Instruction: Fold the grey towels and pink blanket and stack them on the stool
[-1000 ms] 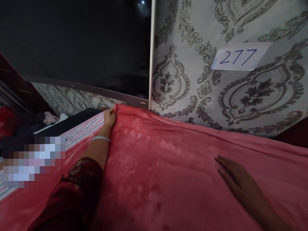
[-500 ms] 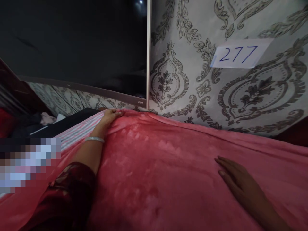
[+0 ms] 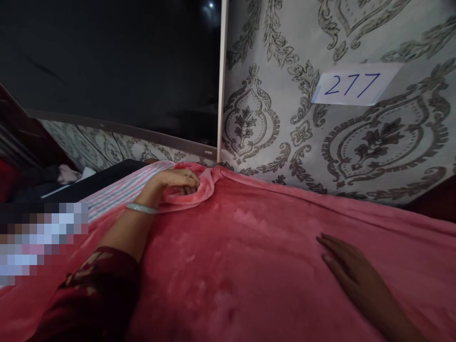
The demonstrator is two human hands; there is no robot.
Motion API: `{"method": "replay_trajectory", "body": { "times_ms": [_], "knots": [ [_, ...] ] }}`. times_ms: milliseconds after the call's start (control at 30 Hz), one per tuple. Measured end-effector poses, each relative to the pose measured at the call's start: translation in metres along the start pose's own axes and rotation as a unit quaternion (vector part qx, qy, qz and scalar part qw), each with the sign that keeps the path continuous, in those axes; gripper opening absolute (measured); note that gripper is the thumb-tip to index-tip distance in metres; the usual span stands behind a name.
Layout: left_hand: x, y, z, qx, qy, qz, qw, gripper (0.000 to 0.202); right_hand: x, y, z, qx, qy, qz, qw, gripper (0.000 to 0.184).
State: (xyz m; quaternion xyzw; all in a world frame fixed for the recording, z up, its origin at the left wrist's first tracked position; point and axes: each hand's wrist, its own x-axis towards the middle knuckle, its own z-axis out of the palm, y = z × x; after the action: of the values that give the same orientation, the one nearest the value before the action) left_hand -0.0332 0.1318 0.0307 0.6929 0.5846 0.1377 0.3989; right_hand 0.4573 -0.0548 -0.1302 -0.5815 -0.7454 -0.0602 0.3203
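Observation:
A plush red-pink blanket [image 3: 249, 256] is spread over the surface before me. My left hand [image 3: 178, 181], with a pale bangle [image 3: 141, 208] on its wrist, is closed on the blanket's far left corner. The corner is folded back in a loop around my fingers, and the fingertips are partly hidden in it. On the right side, my right hand [image 3: 351, 266] lies flat on the blanket with its fingers stretched out and the thumb a little apart. Striped cloth [image 3: 124, 187] shows along the blanket's left edge.
A large dark television [image 3: 117, 71] rises behind the far left edge. Patterned wallpaper [image 3: 249, 123] covers the wall, with a paper marked 277 [image 3: 356, 85] stuck on it. A black flat object [image 3: 103, 178] and some clothes [image 3: 67, 175] lie at the left.
My left hand has moved right and slightly nearer, lifting and folding the blanket's corner over with it. More striped cloth shows. My right hand has stayed nearly still.

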Motion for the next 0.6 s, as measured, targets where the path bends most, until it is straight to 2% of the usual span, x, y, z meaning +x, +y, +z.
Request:
{"method": "replay_trajectory", "body": {
  "times_ms": [33, 100, 200, 267, 333, 400, 500, 600],
  "knots": [
    [0.001, 0.004, 0.005, 0.036, -0.009, -0.023, 0.999, 0.004, 0.0, 0.0, 0.0, 0.002, -0.003, 0.003, 1.0, 0.048],
    [0.005, 0.007, 0.013, 0.089, 0.014, -0.048, 0.995, 0.009, 0.0, -0.001, -0.001, 0.006, -0.006, 0.009, 1.0, 0.048],
    [0.014, 0.001, 0.011, 0.1, 0.123, -0.051, 0.986, 0.016, 0.0, -0.003, -0.002, 0.009, -0.003, 0.011, 1.0, 0.049],
    [0.02, -0.005, 0.003, 0.078, 0.211, -0.06, 0.973, 0.017, 0.0, -0.004, -0.003, 0.008, -0.001, 0.009, 1.0, 0.049],
    [0.024, -0.011, -0.003, 0.038, 0.275, -0.067, 0.958, 0.017, 0.0, -0.004, -0.003, 0.006, 0.0, 0.005, 1.0, 0.05],
    [0.026, -0.015, -0.007, -0.012, 0.294, -0.061, 0.954, 0.014, 0.0, -0.003, -0.003, 0.004, 0.0, 0.001, 1.0, 0.05],
    [0.022, -0.021, -0.009, -0.117, 0.282, -0.026, 0.952, 0.002, 0.0, -0.002, -0.002, 0.0, 0.0, 0.001, 1.0, 0.051],
    [0.017, -0.025, -0.017, -0.254, 0.303, 0.035, 0.918, 0.02, 0.0, -0.002, -0.002, 0.002, -0.003, 0.005, 1.0, 0.049]
  ]
}}
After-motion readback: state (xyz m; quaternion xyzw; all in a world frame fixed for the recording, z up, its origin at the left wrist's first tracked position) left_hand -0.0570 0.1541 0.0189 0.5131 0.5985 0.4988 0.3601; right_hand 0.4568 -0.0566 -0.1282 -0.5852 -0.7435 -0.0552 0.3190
